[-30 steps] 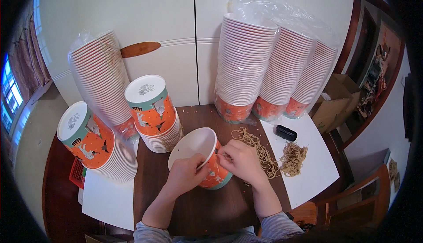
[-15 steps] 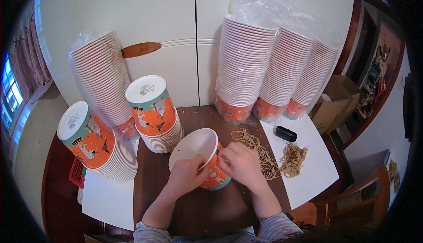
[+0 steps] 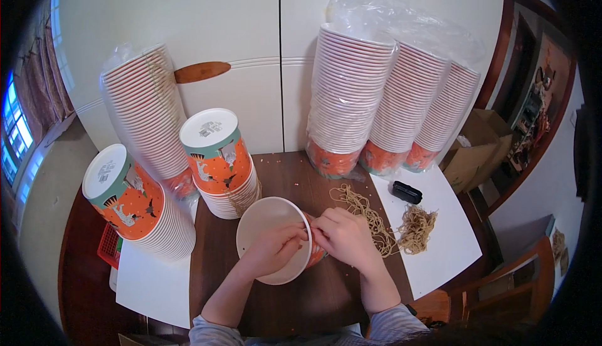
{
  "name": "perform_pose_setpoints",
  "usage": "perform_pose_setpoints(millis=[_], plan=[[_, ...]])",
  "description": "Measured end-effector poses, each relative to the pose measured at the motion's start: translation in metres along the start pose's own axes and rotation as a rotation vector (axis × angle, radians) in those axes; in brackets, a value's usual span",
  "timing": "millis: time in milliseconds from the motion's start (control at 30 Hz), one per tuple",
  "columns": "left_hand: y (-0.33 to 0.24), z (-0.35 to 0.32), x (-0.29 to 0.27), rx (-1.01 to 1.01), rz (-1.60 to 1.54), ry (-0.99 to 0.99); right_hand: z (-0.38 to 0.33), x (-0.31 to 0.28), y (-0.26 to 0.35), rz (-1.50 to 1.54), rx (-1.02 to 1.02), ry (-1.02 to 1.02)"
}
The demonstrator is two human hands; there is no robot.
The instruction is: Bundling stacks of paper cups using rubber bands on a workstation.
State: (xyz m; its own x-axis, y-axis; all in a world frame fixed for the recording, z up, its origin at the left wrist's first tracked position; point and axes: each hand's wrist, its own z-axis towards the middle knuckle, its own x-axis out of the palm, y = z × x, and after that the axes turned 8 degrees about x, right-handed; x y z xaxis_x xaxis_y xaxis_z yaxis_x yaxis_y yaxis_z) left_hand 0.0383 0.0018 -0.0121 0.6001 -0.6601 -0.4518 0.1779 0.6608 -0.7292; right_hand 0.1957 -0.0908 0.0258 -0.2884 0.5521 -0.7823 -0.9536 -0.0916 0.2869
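A large orange and green paper bucket [image 3: 254, 233] lies tipped on the brown table, its white mouth turned toward me. My left hand [image 3: 277, 249] reaches inside the mouth, fingers curled together by the inner wall near the rim. Against the outer wall, just past the rim, my right hand [image 3: 345, 238] has its fingertips pinched; whatever is between them is too small or hidden to name. Both hands meet across the bucket's wall. Right of my right hand lies a loose bundle of tan cords [image 3: 367, 214], and a second tan cord bundle [image 3: 417, 230] is on the white table leaf.
Upside-down bucket stacks [image 3: 216, 164] [image 3: 128, 195] stand at left, cord hanging on one. A plastic-wrapped stack [image 3: 141, 108] leans behind them. Several wrapped stacks [image 3: 351, 95] rise at the back right. A black object [image 3: 406, 192] sits near the cords; a cardboard box [image 3: 480, 148] is beyond.
The bucket has tipped over and turned so its mouth faces me more. My left hand has moved from the rim into the bucket; my right hand has shifted slightly along the wall.
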Motion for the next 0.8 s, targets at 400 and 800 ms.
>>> perform_pose_setpoints(millis=[400,800], plan=[[-0.014,0.009,0.005,-0.310,-0.268,-0.093,0.000,-0.001,-0.005,0.071,-0.025,0.051],[-0.027,0.008,0.002,-0.046,0.292,-0.064,0.001,-0.001,-0.009,0.189,-0.026,0.146]])
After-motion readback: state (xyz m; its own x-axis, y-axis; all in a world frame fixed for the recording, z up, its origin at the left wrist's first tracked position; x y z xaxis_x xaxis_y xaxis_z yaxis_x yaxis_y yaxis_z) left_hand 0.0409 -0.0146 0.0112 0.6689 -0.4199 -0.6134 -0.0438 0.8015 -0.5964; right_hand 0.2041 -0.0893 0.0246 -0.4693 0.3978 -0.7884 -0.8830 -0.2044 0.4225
